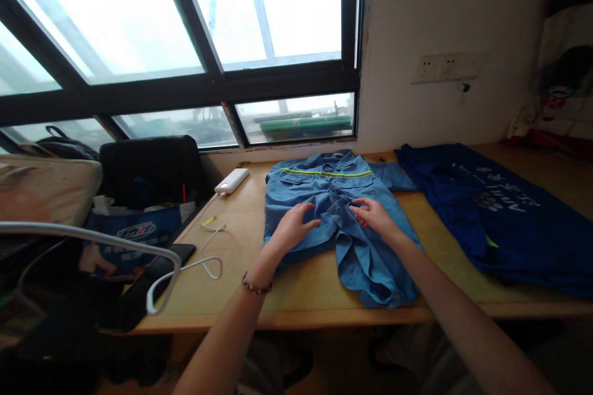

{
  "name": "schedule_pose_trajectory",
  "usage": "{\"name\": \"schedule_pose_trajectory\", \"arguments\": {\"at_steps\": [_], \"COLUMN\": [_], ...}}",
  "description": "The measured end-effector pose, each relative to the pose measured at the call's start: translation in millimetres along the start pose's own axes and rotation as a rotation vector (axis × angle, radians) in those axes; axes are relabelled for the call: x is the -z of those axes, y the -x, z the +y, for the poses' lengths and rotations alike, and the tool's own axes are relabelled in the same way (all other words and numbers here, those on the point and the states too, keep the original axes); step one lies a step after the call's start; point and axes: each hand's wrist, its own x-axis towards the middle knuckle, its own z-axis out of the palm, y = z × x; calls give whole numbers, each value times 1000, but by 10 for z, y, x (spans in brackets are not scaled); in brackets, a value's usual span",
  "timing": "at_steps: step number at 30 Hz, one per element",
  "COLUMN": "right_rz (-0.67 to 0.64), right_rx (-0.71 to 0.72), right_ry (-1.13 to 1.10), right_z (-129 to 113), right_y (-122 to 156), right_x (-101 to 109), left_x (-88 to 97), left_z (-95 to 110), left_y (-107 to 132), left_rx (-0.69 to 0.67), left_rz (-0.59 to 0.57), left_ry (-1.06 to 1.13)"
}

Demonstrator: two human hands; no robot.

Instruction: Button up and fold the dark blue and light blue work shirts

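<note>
A light blue work shirt (324, 188) with a yellow-green stripe across the chest lies spread on the wooden table (241, 284), its lower part rumpled toward the front edge. My left hand (293, 226) rests on the shirt's left side, fingers spread and curled onto the cloth. My right hand (374, 214) lies on the middle of the shirt, fingers bent against a fold of the fabric. Whether either hand pinches the cloth I cannot make out. A bead bracelet is on my left wrist.
A dark blue garment (504, 216) with white print lies on the table at the right. A white power bank (231, 181) with a cable (210, 241) sits at the left. Bags (139, 222), a black phone (162, 268) and a white hanger (115, 244) crowd the left side. Wall sockets (447, 66) are above.
</note>
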Motion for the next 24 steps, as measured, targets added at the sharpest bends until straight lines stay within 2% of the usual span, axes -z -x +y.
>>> {"name": "schedule_pose_trajectory", "arguments": {"at_steps": [2,5,8,11,15,18,21,24], "right_rz": [-15,74,151,106,-29,7,220,529], "right_rx": [49,112,94,85,150,112,142,287], "right_ry": [247,629,866,970,939,926,973,990], "right_z": [-32,3,92,185,303,297,125,-47], "right_y": [270,838,1349,1645,1791,1853,1984,2162], "right_x": [80,106,66,97,338,617,886,1043], "left_x": [132,329,538,763,1048,1146,1080,941], "left_z": [-102,-341,-539,-633,-657,-602,-493,-417], "left_y": [306,739,1024,1196,1396,1548,1689,1812], "left_rx": [-41,-17,8,47,78,166,228,166], "left_rz": [-37,49,70,180,437,495,479,499], "left_ry": [-286,-659,-769,-793,-720,-473,-192,-69]}}
